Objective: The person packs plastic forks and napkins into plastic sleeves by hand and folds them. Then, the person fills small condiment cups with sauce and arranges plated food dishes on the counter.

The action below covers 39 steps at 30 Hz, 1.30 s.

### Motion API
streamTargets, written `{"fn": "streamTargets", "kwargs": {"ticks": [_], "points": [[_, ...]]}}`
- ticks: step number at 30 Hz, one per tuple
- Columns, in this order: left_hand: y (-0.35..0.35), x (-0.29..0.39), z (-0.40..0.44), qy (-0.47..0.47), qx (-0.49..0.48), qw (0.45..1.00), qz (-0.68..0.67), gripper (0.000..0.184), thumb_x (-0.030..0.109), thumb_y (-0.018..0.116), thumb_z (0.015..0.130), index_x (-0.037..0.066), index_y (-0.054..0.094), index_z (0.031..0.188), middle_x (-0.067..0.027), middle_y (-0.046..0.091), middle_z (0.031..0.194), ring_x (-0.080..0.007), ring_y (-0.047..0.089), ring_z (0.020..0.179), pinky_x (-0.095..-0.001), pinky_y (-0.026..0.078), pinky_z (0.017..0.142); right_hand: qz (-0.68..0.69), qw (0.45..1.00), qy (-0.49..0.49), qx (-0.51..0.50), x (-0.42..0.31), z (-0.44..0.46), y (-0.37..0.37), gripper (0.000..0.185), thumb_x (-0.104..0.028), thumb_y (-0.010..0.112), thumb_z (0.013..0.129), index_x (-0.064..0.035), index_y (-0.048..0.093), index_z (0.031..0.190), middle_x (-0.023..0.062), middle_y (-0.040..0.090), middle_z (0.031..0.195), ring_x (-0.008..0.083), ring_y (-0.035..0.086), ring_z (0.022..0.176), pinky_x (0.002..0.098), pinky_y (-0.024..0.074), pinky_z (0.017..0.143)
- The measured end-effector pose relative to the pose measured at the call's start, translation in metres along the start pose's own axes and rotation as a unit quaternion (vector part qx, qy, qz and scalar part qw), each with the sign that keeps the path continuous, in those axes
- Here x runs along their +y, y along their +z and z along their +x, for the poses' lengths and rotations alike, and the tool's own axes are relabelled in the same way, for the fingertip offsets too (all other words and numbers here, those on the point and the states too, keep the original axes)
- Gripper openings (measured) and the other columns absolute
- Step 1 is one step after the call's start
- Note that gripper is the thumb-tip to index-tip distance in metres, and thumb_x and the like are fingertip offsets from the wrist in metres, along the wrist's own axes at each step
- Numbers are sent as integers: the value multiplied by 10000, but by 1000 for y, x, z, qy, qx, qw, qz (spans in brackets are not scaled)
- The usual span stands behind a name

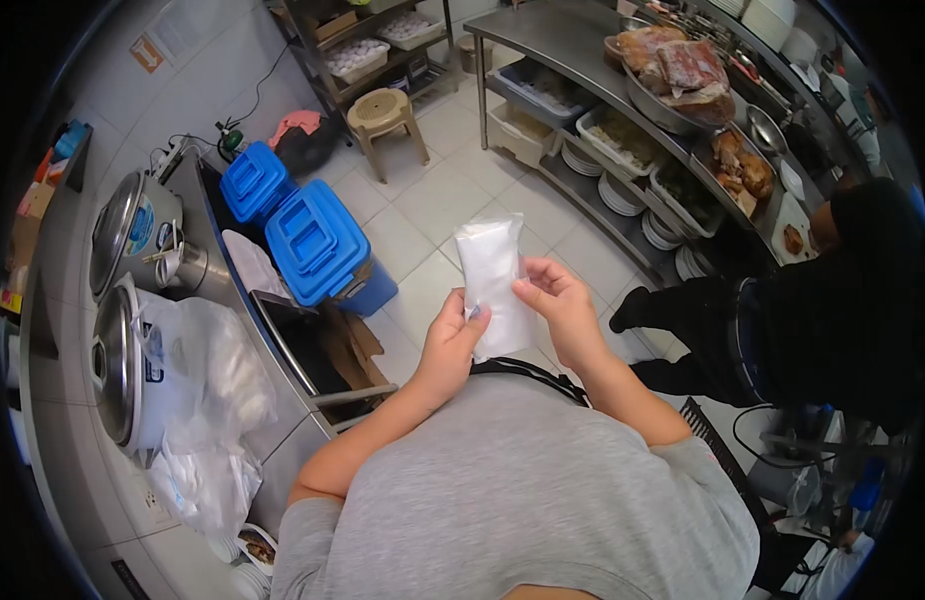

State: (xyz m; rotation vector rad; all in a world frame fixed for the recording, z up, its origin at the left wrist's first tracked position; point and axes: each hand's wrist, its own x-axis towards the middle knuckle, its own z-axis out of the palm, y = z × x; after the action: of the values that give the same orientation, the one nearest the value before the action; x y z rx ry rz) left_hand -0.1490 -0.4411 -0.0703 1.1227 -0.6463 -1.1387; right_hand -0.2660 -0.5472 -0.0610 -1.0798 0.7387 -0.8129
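Note:
In front of my body I hold a white plastic-wrapped packet with both hands. It is long and flat, with clear wrap loose at its upper end; its contents cannot be told. My left hand grips the lower left edge, thumb lying on the front. On the opposite side, my right hand has its thumb and fingers closed around the packet's right edge. The fingers behind the packet are partly hidden.
Blue lidded bins stand ahead on the left, near a beige stool. On the left counter are a rice cooker and plastic bags. A steel table bears meat at right. A person in dark clothes stands close by.

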Motion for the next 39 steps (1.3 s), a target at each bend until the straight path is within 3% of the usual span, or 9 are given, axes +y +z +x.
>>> {"fn": "streamTargets", "kwargs": {"ticks": [7,12,15,20,24,28,32,35,39], "points": [[-5,10,-3,20,78,995,-64,220,152,578,923,3,512,1071,-67,615,955,-89,571,850,-237,459,753,15,994,53,-94,10,7,0,76,-91,687,823,-49,629,847,15,640,838,81,564,774,229,433,750],[-42,9,-50,64,237,962,119,214,175,645,878,9,579,996,-36,631,846,-81,574,738,-238,464,649,-49,960,96,-258,29,21,40,46,-55,685,806,-48,649,834,28,650,822,95,580,760,241,441,754],[-54,-1,-111,70,331,939,-63,251,190,651,875,1,580,1024,-44,635,858,-71,550,726,-233,447,633,-72,905,135,-398,57,21,80,83,15,682,787,-45,630,812,32,652,836,89,584,784,240,449,761],[-43,-20,-215,66,541,838,-18,270,187,633,884,-7,584,1065,-63,670,928,-123,619,822,-265,481,693,-124,762,307,-556,114,-32,179,153,-118,613,875,-12,627,984,35,643,920,126,589,821,270,460,771],[24,-36,-289,-28,598,758,258,259,179,651,851,96,628,1096,-46,692,922,-153,655,807,-300,491,695,-289,519,240,-768,189,-115,216,339,-304,631,878,-62,599,1112,40,638,948,147,590,812,295,480,726],[87,-64,-316,65,571,810,118,270,132,647,850,128,642,1120,-35,685,1037,-183,662,940,-297,503,834,-381,277,142,-871,193,-234,215,551,-461,650,828,-57,560,1192,112,575,1165,227,556,1016,377,493,788],[127,-78,-343,72,630,771,65,268,116,645,851,104,637,1118,-44,675,1067,-180,649,978,-306,500,847,-482,109,202,-846,187,-308,213,584,-506,598,848,-58,542,1219,176,481,1311,331,454,1179,488,476,810],[154,-92,-359,75,667,740,40,256,113,636,860,80,631,1114,-58,672,1059,-168,644,972,-298,495,846,-490,103,261,-825,191,-327,210,518,-481,604,854,-57,582,1150,179,488,1293,317,466,1170,480,479,813],[179,-122,-383,142,768,624,-32,244,99,621,882,29,599,1115,-62,662,1012,-119,618,893,-254,478,798,-362,237,468,-770,205,-294,196,239,-287,585,908,-56,645,900,88,459,1332,227,430,1226,458,454,899]]}}
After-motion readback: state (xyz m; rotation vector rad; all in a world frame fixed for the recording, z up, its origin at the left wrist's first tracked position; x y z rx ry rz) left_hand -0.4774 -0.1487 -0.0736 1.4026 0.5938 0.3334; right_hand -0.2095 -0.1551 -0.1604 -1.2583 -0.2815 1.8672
